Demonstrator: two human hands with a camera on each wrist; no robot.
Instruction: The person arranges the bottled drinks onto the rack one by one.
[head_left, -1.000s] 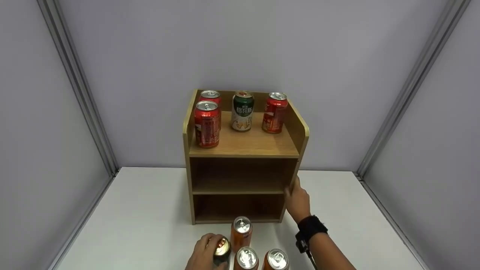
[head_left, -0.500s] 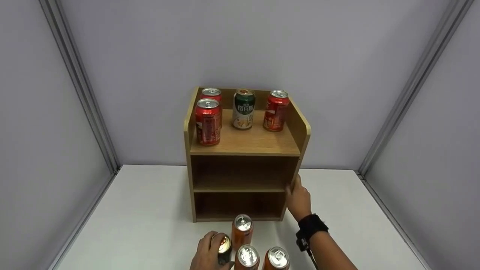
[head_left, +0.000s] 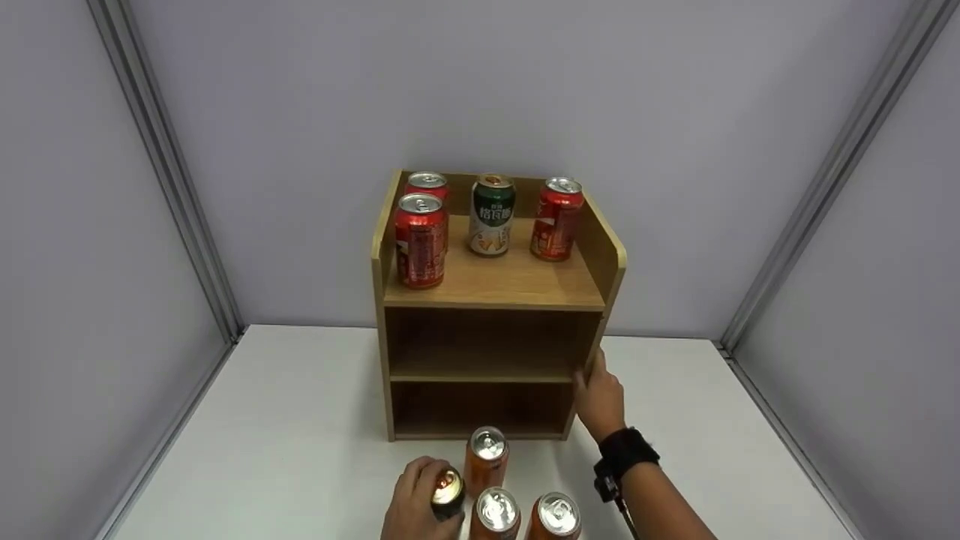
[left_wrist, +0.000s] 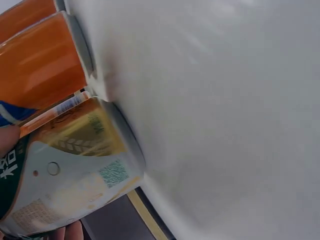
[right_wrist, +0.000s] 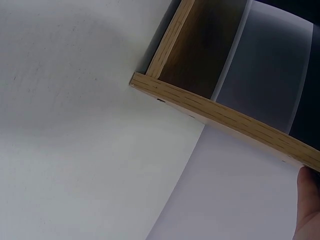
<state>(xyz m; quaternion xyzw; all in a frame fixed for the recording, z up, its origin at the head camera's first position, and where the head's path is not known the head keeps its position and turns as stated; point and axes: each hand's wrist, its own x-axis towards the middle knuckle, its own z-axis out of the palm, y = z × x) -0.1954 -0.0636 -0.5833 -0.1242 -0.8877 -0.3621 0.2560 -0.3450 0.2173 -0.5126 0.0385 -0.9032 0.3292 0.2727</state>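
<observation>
My left hand holds a green-and-white drink can with a gold lid, fingers and thumb around it. In the left wrist view the can shows its printed side; I cannot tell whether its base touches the table. Close by on its right are three orange cans with silver lids, one at the back, one in front and one farther right. My right hand grips the right side panel of the wooden shelf, also seen as a wooden edge in the right wrist view.
On the shelf's top board stand a green-and-white can, a red can at right, and two red cans at left, one in front of the other. Grey walls enclose the white table.
The head view has shifted slightly. My left fingers cover less of the gold lid than before, still holding the can. The right hand stays on the shelf's side panel.
</observation>
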